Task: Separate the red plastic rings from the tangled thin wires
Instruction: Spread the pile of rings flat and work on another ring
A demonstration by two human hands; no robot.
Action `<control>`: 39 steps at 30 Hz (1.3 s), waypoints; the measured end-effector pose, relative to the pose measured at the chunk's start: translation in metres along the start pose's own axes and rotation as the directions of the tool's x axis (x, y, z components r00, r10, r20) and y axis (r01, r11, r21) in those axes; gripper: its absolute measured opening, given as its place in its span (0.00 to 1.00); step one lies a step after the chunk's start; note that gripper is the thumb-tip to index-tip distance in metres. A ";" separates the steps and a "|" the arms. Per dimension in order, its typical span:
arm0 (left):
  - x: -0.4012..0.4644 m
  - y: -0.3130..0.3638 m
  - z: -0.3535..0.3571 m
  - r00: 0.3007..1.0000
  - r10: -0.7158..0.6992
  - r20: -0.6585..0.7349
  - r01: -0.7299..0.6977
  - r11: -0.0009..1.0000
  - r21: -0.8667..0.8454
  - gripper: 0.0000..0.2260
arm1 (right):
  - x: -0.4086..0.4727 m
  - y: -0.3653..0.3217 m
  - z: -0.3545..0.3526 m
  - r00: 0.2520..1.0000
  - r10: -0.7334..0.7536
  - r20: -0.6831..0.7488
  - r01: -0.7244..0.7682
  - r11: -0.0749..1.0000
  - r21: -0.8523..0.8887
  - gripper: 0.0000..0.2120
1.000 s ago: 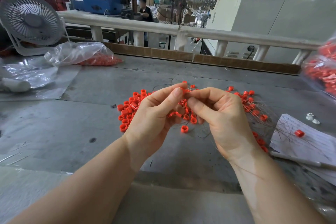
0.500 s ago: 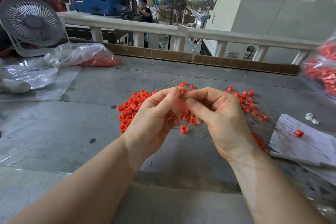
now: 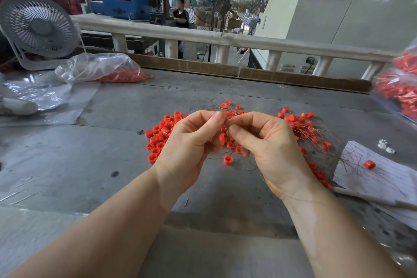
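Your left hand (image 3: 188, 145) and right hand (image 3: 268, 149) meet fingertip to fingertip above the desk (image 3: 74, 165); both have fingers curled, pinching the thin wires (image 3: 325, 142) between thumb and forefinger; whether a ring sits in either pinch, you cannot tell; the wire strands fan out from your hands to your right, toward a sheet of paper (image 3: 381, 176) where one red ring (image 3: 369, 164) lies on its side; loose red plastic rings (image 3: 161, 133) lie heaped just left of your hands, others caught among the wires; a clear plastic bag (image 3: 97, 67) far left holds more red rings, and another bag (image 3: 399, 88) at the right edge is full of them.
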State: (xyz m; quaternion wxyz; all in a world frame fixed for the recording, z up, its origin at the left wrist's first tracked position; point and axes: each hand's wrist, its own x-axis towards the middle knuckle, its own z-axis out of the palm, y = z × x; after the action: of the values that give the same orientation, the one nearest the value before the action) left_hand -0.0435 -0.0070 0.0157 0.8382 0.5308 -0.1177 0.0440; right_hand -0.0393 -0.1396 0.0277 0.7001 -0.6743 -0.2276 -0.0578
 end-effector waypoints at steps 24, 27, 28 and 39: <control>0.003 -0.008 -0.002 0.984 0.081 -0.160 -0.041 0.970 0.239 0.09 | 0.002 0.004 0.000 0.994 0.107 -0.023 -0.109 0.988 -0.106 0.07; 0.005 -0.008 -0.006 0.973 0.015 -0.229 0.016 0.991 0.136 0.08 | 0.002 0.003 -0.002 0.981 0.196 -0.018 -0.196 0.977 -0.085 0.07; 0.006 -0.008 -0.007 0.972 -0.003 -0.234 0.029 0.994 0.106 0.08 | 0.002 0.003 -0.002 0.977 0.214 -0.015 -0.215 0.973 -0.080 0.07; 0.003 -0.010 -0.004 0.982 0.002 -0.187 0.040 0.975 0.217 0.07 | 0.001 0.003 -0.003 0.946 0.320 0.059 -0.315 0.945 -0.086 0.08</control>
State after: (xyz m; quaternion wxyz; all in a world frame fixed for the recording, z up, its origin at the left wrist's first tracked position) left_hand -0.0376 -0.0078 0.0062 0.7821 0.6148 -0.0282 0.0981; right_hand -0.0366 -0.1419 0.0256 0.6657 -0.7297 -0.1387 0.0714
